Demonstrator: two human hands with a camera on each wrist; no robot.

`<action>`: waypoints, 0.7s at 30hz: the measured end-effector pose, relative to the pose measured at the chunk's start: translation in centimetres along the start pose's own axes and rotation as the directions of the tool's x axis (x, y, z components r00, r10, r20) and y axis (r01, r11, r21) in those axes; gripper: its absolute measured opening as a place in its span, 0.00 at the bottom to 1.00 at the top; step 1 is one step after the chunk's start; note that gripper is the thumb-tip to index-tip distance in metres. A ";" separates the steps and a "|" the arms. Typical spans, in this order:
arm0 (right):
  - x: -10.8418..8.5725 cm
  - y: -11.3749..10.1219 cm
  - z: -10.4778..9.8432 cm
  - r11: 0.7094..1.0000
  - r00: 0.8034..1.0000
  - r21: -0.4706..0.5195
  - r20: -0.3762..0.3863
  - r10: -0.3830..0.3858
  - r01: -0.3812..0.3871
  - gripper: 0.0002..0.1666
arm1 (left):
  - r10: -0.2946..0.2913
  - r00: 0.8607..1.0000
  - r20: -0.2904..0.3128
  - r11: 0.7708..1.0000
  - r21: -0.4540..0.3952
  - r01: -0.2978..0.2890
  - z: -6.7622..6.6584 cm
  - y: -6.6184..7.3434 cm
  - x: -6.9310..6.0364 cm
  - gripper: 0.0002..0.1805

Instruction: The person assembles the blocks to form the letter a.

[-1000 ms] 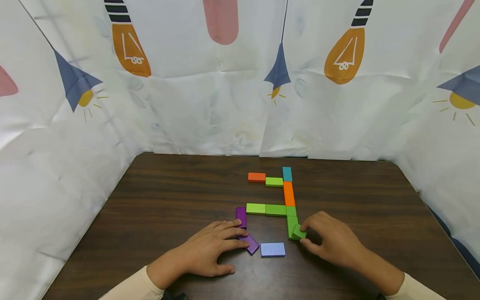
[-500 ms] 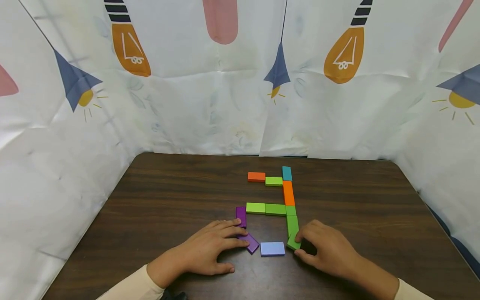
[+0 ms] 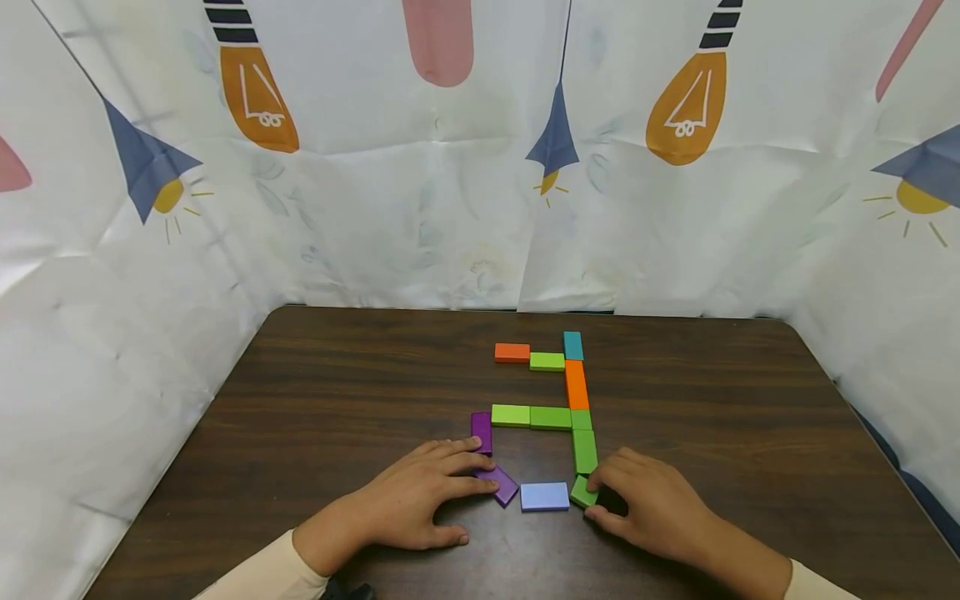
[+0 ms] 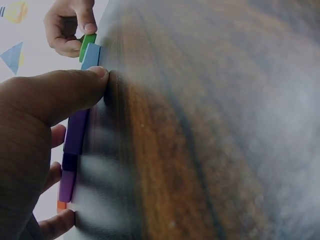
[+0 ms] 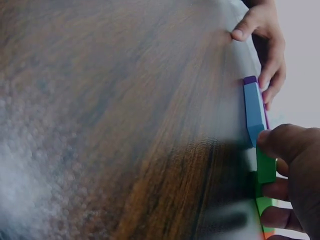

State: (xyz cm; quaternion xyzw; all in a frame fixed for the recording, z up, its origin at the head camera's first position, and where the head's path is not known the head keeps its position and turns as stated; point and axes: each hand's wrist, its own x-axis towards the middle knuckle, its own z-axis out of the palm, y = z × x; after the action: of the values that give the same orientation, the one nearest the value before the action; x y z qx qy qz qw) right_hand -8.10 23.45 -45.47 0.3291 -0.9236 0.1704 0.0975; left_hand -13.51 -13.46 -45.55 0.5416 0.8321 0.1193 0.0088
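My right hand (image 3: 652,504) pinches a small green block (image 3: 581,492) between thumb and fingers, turned at an angle beside the light blue block (image 3: 544,497). Above it, a longer green block (image 3: 584,452) continues the line. My left hand (image 3: 420,498) lies with fingers spread, fingertips resting on an upright purple block (image 3: 482,425) and a slanted purple block (image 3: 507,488). In the right wrist view the pinched green block (image 5: 266,167) meets the light blue block's end. The left thumb partly covers the light blue block (image 4: 91,56) in the left wrist view.
Farther back, two green blocks (image 3: 531,417) join the purple one to the right-hand column. That column rises through an orange block (image 3: 576,385) to a teal block (image 3: 573,346). A lime block (image 3: 547,362) and a red-orange block (image 3: 512,352) branch left. Everything lies on a dark wooden table (image 3: 337,392).
The right hand has moved the small green block down and left, from on or against the longer green block to the light blue block's right end. The left hand has stayed still.
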 end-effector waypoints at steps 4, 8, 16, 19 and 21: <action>0.0 0.0 0.2 1.000 1.000 -0.020 0.013 0.014 -0.014 0.14 | -0.002 1.000 -0.004 1.000 -0.002 0.002 0.0 0.0 0.0 0.35; 0.0 0.0 0.3 1.000 1.000 -0.030 -0.002 -0.009 0.009 0.15 | 0.002 1.000 -0.010 1.000 -0.003 -0.002 0.0 0.0 0.0 0.35; 0.0 0.1 0.6 0.998 0.998 -0.043 -0.047 -0.045 0.043 0.16 | 0.004 1.000 -0.015 1.000 -0.006 -0.004 0.0 0.0 -0.1 0.35; 0.0 0.1 0.7 0.998 0.998 -0.047 -0.046 -0.041 0.039 0.16 | 0.004 1.000 -0.018 1.000 -0.006 -0.004 0.0 0.0 -0.1 0.35; 0.0 0.1 0.7 0.998 0.998 -0.047 -0.046 -0.038 0.036 0.16 | 0.004 1.000 -0.019 1.000 -0.006 -0.005 0.1 0.0 -0.1 0.35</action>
State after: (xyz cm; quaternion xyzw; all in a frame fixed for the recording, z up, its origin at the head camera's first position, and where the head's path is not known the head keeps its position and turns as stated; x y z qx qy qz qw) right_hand -8.21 23.32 -46.16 0.3396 -0.9186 0.1549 0.1300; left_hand -13.51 -13.51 -45.61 0.5423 0.8306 0.1268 0.0021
